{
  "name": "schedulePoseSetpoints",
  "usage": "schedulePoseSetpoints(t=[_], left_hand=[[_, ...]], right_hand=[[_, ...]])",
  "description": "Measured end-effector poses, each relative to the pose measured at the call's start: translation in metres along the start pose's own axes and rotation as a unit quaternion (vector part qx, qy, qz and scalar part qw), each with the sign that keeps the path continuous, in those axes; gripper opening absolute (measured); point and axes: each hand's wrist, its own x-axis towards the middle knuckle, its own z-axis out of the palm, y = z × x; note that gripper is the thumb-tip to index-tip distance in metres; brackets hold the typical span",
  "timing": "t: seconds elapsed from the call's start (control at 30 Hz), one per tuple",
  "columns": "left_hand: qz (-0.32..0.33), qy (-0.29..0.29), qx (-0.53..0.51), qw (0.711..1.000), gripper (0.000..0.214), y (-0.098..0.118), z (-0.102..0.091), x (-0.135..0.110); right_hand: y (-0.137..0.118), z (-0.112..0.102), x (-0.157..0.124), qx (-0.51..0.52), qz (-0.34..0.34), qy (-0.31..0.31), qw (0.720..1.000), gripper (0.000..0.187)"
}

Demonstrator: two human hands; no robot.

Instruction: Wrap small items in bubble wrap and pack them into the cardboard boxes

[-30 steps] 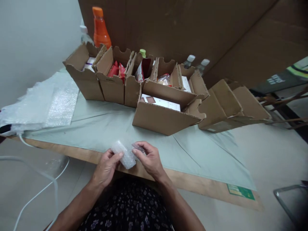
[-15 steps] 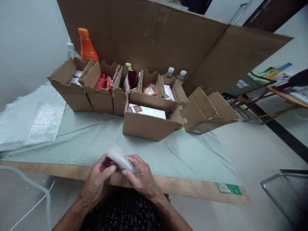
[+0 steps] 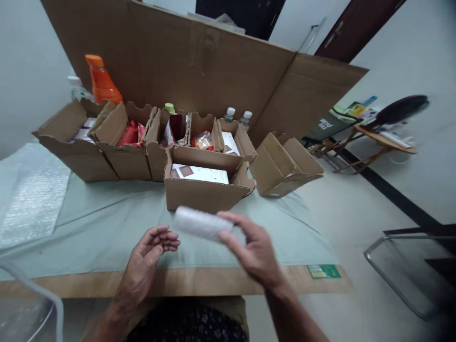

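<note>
My right hand grips one end of a bubble-wrapped roll, thumb in front and fingers behind. The roll is held up over the table, its free end pointing left; what the wrap covers cannot be made out. To its left, my left hand is apart from the roll, palm turned inward with fingers loosely curled and nothing in it. Just beyond the roll stands a cardboard bin with white boxes in it.
Several cardboard bins hold packets and boxes in a row behind. Bubble wrap sheets lie at the left. An orange bottle stands at the back, before a tall cardboard panel. Another cardboard bin sits to the right.
My left hand has let go of the roll. My right hand has carried it up and to the right. The view has shifted to the right.
</note>
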Motion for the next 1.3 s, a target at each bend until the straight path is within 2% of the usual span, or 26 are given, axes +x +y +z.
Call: schedulePoseSetpoints(t=[0.07,0.13,0.17,0.23,0.33,0.43,0.53,0.67,0.8,0.9,1.0,1.07,1.13,1.17,1.23,1.3], left_hand=[[0.024,0.017,0.053,0.998,0.049,-0.004,-0.003,0.006],[0.033,0.038,0.112,0.992,0.044,-0.013,-0.008,0.011],[0.032,0.045,0.137,0.989,0.043,-0.018,-0.010,0.013],[0.037,0.054,0.180,0.981,0.038,-0.028,-0.014,0.015],[0.071,0.048,0.246,0.965,0.030,-0.039,-0.017,0.014],[0.103,0.036,0.279,0.954,0.023,-0.041,-0.017,0.012],[0.111,0.031,0.284,0.952,0.021,-0.038,-0.014,0.012],[0.110,0.025,0.299,0.947,0.019,-0.035,-0.012,0.015],[0.109,0.022,0.311,0.944,0.019,-0.037,-0.015,0.018],[0.106,0.020,0.311,0.944,0.019,-0.040,-0.016,0.015],[0.136,0.041,0.296,0.944,0.020,-0.038,-0.011,0.004],[0.172,0.064,0.302,0.935,0.021,-0.031,-0.009,-0.003],[0.201,0.073,0.328,0.920,0.024,-0.020,-0.008,-0.005],[0.209,0.075,0.343,0.913,0.027,-0.013,-0.009,-0.002],[0.213,0.080,0.362,0.904,0.039,-0.001,-0.012,0.009],[0.210,0.085,0.361,0.905,0.057,0.008,-0.012,0.029]], right_hand=[[-0.009,-0.042,0.026,-0.107,-0.032,0.074,0.991,0.026],[-0.013,-0.076,0.056,-0.223,-0.054,0.108,0.967,0.027],[-0.014,-0.087,0.071,-0.283,-0.056,0.106,0.951,0.027],[-0.014,-0.096,0.101,-0.402,-0.036,0.061,0.913,0.025],[-0.013,-0.082,0.138,-0.540,0.021,-0.066,0.839,0.021],[-0.015,-0.058,0.162,-0.597,0.045,-0.173,0.782,0.016],[-0.019,-0.042,0.172,-0.600,0.029,-0.229,0.766,0.010],[-0.012,-0.037,0.178,-0.586,0.010,-0.289,0.757,0.012],[0.004,-0.035,0.182,-0.544,0.036,-0.342,0.765,0.014],[0.005,-0.037,0.180,-0.524,0.036,-0.341,0.780,0.014],[-0.010,-0.054,0.163,-0.514,-0.005,-0.257,0.818,0.014],[-0.021,-0.076,0.141,-0.484,-0.027,-0.151,0.862,0.018],[-0.021,-0.100,0.114,-0.430,-0.032,-0.051,0.901,0.023],[-0.015,-0.110,0.100,-0.398,-0.030,-0.020,0.916,0.024],[0.010,-0.119,0.072,-0.334,-0.014,0.002,0.942,0.023],[0.044,-0.110,0.051,-0.263,0.020,-0.011,0.965,0.024]])
